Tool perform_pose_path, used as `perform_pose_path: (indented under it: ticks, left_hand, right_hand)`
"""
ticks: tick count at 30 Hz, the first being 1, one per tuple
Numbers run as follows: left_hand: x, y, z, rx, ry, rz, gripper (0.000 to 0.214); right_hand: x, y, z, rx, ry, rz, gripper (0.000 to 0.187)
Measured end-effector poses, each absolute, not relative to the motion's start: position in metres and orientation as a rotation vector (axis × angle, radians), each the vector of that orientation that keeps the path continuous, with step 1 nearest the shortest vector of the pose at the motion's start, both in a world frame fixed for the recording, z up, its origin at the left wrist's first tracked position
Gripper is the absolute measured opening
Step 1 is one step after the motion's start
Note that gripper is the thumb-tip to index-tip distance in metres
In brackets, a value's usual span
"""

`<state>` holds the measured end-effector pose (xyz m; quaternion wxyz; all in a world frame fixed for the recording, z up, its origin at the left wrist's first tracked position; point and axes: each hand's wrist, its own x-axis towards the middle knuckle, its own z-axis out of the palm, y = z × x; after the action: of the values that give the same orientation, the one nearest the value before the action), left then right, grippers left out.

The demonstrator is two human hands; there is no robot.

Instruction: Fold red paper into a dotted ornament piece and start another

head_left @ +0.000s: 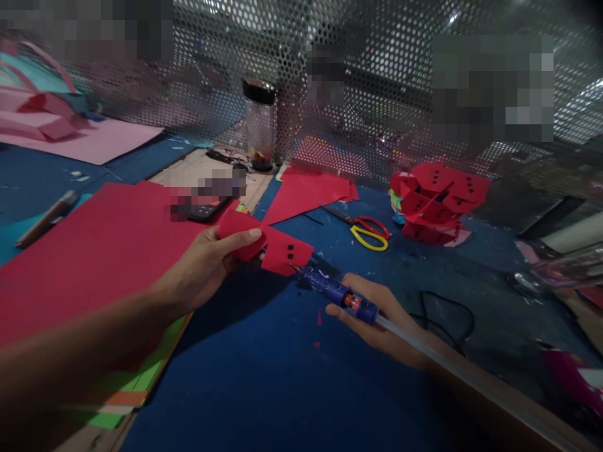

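My left hand [210, 260] pinches a folded red paper piece [273, 248] that carries small black squares, holding it just above the blue table [282, 376]. My right hand [381, 317] is wrapped round a blue glue gun [336, 290] with a clear glue stick sticking out of its back. The gun's nozzle touches the lower edge of the red paper piece.
A large red sheet [94, 251] lies at left over green and orange sheets. Scissors with red and yellow handles [370, 232] lie behind. A heap of finished red paper pieces [438, 201] sits at right. A clear jar [259, 125] stands by the perforated metal wall. A black cable [447, 314] loops near my right wrist.
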<state>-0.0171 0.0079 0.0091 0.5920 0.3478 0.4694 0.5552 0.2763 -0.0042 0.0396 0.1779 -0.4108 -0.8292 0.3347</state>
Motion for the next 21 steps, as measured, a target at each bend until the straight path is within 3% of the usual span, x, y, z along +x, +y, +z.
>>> perform_pose_path:
  ticks: [21]
  left_hand:
    - [-0.0176,0.0087,0.0078,0.797,1.103,1.297,0.023]
  right_hand:
    - [0.2790,-0.0033,0.0364,-1.242,-2.369,0.976,0.038]
